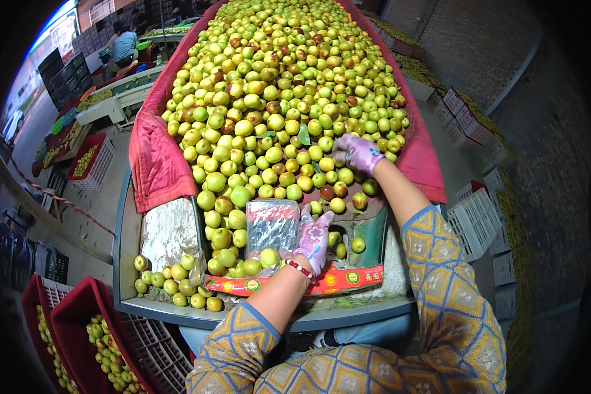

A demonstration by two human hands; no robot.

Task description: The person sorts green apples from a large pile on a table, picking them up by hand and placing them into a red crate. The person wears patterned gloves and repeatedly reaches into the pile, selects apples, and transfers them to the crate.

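A big heap of green and reddish-brown jujube fruits covers the sorting table, which is lined with red quilted cloth. My left hand, in a pink patterned glove, rests with fingers apart by the right edge of a plastic-wrapped dark block. Beneath its wrist lies a red printed strip along the near edge. My right hand, gloved alike and slightly blurred, reaches over the heap's right side with fingers bent down; whether it grips a fruit is unclear. A few loose fruits lie between the hands.
Loose fruits fill the table's near left corner. Red-lined crates of fruit stand below it at the left. White crates line the floor at the right. Another person bends at a far station, upper left. A green leaf lies on the heap.
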